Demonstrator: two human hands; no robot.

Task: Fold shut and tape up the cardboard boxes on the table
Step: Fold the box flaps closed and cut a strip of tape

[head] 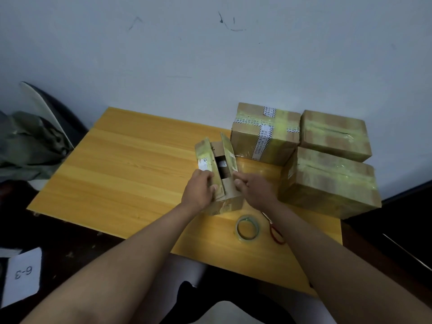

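Note:
A small cardboard box (228, 197) stands on the yellow wooden table (131, 164), its two long top flaps raised with a dark gap between them. My left hand (198, 190) grips the left flap (207, 157) near its front end. My right hand (251, 188) holds the right flap (228, 150) with thumb and fingers at its front corner. A roll of clear tape (247, 228) lies flat on the table just in front of the box. Red-handled scissors (274, 231) lie beside the roll, partly under my right forearm.
Three bigger taped-up boxes sit at the table's right: one with white printed tape (264, 134) at the back, one (334, 135) to its right, one (327, 183) nearest. A chair with grey cloth (28, 146) stands left. A paper card marked 6-3 (22, 274) lies low left.

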